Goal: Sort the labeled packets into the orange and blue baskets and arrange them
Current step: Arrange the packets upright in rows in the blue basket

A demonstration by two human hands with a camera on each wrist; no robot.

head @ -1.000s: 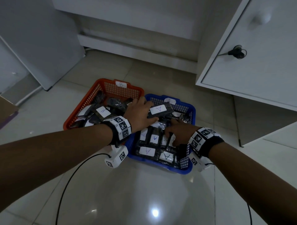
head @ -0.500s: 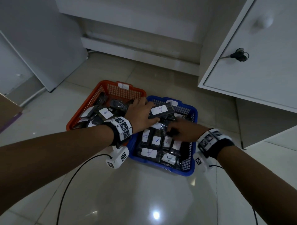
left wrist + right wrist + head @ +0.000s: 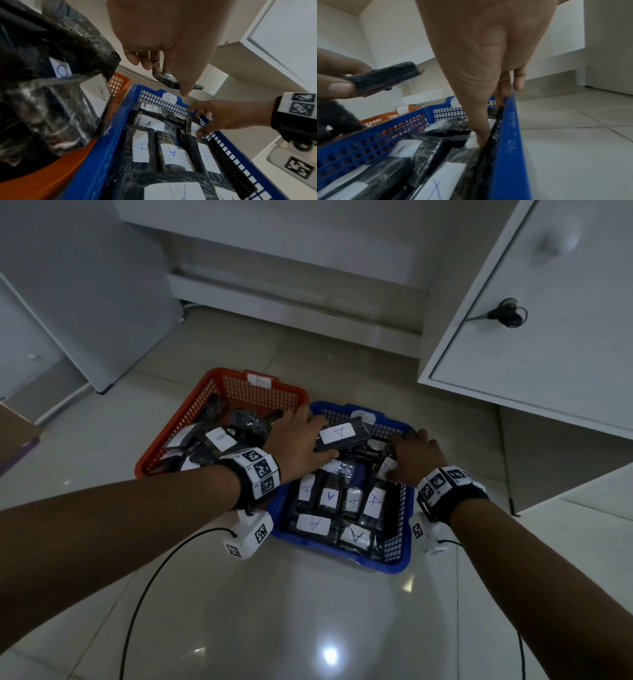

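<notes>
An orange basket (image 3: 219, 392) tagged B holds black wrapped packets with B labels (image 3: 221, 438). Beside it on the right, a blue basket (image 3: 400, 563) tagged A holds several A-labelled packets (image 3: 373, 501) laid in rows. My left hand (image 3: 301, 443) grips one black packet with an A label (image 3: 340, 434) above the far end of the blue basket (image 3: 109, 135); the same packet (image 3: 169, 79) shows under my left-hand fingers. My right hand (image 3: 411, 457) is at the basket's far right corner. Thumb and fingers pinch an A packet (image 3: 194, 127) standing on edge against the right wall (image 3: 510, 135).
Both baskets stand on a glossy tiled floor (image 3: 308, 611). A white cabinet door with a key (image 3: 507, 314) hangs open at the right, and a white panel (image 3: 85, 302) leans at the left. Cables (image 3: 144, 594) trail from my wrist cameras across the floor.
My right hand has moved from the middle of the blue basket to its far right corner and taken hold of a packet there. My left hand still holds its A packet in about the same place.
</notes>
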